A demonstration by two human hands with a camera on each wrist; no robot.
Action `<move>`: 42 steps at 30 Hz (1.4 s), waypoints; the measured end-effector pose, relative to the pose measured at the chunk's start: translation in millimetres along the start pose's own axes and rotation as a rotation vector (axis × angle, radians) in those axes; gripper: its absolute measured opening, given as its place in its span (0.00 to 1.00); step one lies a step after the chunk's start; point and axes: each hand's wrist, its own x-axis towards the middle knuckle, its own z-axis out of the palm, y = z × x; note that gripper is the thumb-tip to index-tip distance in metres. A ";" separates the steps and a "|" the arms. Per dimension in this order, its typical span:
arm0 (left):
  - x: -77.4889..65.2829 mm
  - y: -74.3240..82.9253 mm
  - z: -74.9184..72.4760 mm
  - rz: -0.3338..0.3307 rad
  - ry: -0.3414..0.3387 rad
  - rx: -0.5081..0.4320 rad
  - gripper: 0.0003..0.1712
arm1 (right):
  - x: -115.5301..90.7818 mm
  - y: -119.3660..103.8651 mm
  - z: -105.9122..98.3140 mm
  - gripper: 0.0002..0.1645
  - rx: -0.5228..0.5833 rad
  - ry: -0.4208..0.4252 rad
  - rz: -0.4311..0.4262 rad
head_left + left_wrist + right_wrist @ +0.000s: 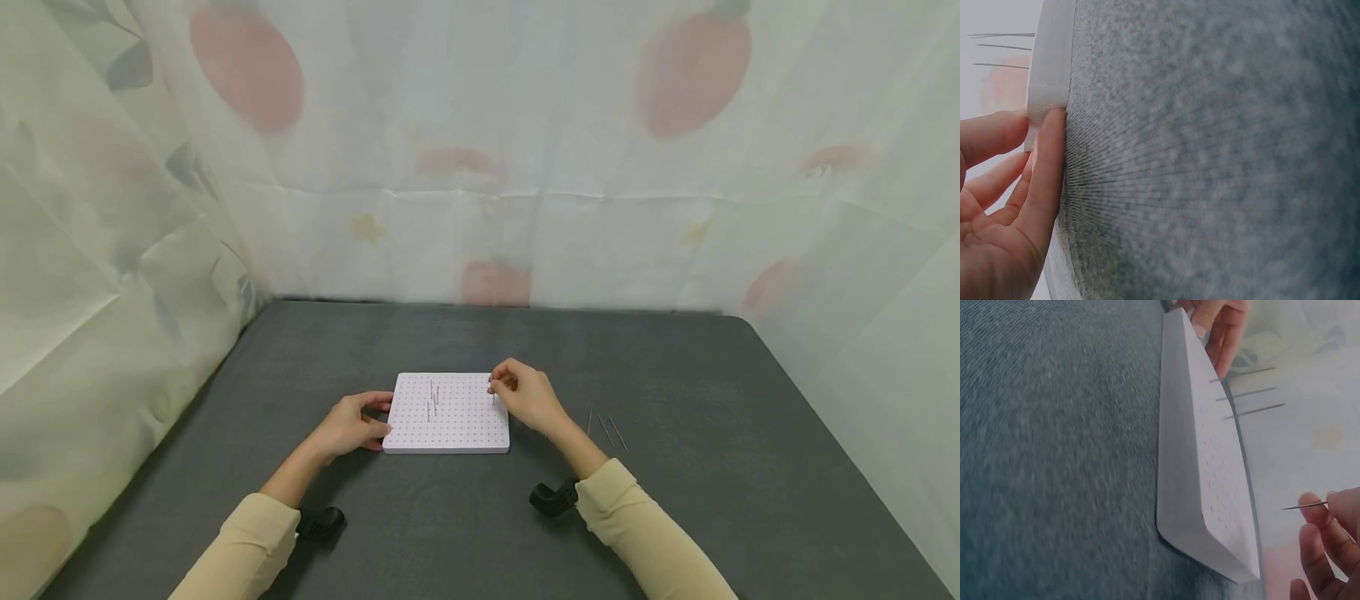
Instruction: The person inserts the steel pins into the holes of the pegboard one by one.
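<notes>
A white board with a grid of small holes [457, 433] lies flat on the dark table. Several thin metal pins [435, 407] stand upright in its left half. My left hand [351, 428] is at the board's left edge, fingertips and thumb touching it; the left wrist view shows these fingers [1047, 169] fairly straight along the side. Above the board's right edge, my right hand [525, 395] pinches a thin metal pin [1304, 505] between thumb and forefinger. Its pointed end sticks out from the fingertips, close over the holes.
To the right of the board, several loose metal pins [617, 432] lie on the dark table [712, 467]. A fruit-printed curtain [585, 242] hangs behind the table and along its sides. Both wrists carry black devices [553, 498].
</notes>
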 end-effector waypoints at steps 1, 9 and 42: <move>0.0 -0.1 -0.1 0.002 -0.001 0.000 0.33 | 0.3 -0.9 1.7 0.03 0.000 0.005 -0.008; -0.9 -0.8 -0.5 0.005 -0.005 -0.006 0.33 | 3.2 -7.2 16.6 0.02 0.001 0.037 -0.054; -1.8 1.5 -1.7 0.016 -0.020 -0.007 0.33 | 12.4 -22.9 56.9 0.02 -0.091 0.051 -0.186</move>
